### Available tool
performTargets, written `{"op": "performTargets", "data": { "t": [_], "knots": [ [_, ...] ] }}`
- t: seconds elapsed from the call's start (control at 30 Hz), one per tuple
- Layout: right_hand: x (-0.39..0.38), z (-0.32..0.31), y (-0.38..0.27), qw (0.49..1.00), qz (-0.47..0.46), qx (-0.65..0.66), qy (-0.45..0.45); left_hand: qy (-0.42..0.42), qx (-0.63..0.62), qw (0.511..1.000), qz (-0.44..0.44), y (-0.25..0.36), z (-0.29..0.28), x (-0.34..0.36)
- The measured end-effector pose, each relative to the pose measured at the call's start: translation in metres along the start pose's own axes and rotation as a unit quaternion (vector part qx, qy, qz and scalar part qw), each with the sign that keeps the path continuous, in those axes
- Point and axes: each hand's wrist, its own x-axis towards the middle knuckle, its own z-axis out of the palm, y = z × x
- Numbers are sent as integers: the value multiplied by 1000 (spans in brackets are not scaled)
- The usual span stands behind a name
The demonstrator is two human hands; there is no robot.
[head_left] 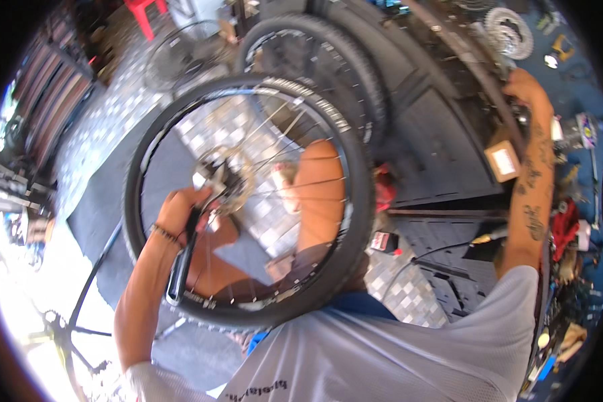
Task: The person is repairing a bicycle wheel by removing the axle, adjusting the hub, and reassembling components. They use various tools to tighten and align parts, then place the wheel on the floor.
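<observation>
Bicycle wheel (pixel 357 201) stands before a person in a grey shirt (pixel 375 348), its lower edge close to the shirt front and a bare knee showing through the spokes. The left hand is at the wheel, inside the rim and just beside the hub; the right hand is well apart from it, beyond the tyre to the right. Another wheel (pixel 360 63) stands just behind, partly overlapped. The right arm stretches forward along the blue surface (pixel 578 87) strewn with parts, its tattooed forearm near a small carton (pixel 501 159). The left arm bends inward from below, a dark bracelet at the wrist. At the hub, the left hand (pixel 179 213) closes its fingers around a black-handled wrench (pixel 184 258), silver head up against the hub, handle slanting down. The right hand (pixel 529 90) has its fingers curled; whether it pinches anything, one cannot tell.
</observation>
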Motion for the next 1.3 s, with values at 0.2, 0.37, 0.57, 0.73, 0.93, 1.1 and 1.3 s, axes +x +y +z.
{"op": "performTargets", "data": {
  "t": [0.2, 0.37, 0.57, 0.73, 0.93, 1.1, 1.3],
  "knots": [
    [72, 17, 76, 988, 31, 41, 144, -62, -62, 996, 9, 14, -5, 7],
    [-10, -15, 6, 932, -94, 193, 293, -84, -39, 996, 19, 16, -10, 11],
    [-146, 95, -259, 818, -432, 380, 6, -99, -9, 995, 28, 16, -18, 17],
    [-189, 167, -353, 812, -485, 298, -129, -107, 31, 993, 33, 18, -24, 21],
    [-189, 184, -396, 761, -543, 319, -151, -132, 46, 990, 34, 21, -33, 26],
    [-174, 194, -419, 738, -583, 315, -126, -141, 64, 987, 37, 23, -37, 31],
    [-177, 198, -420, 730, -588, 327, -118, -153, 45, 987, 30, 23, -38, 32]
  ]
}}
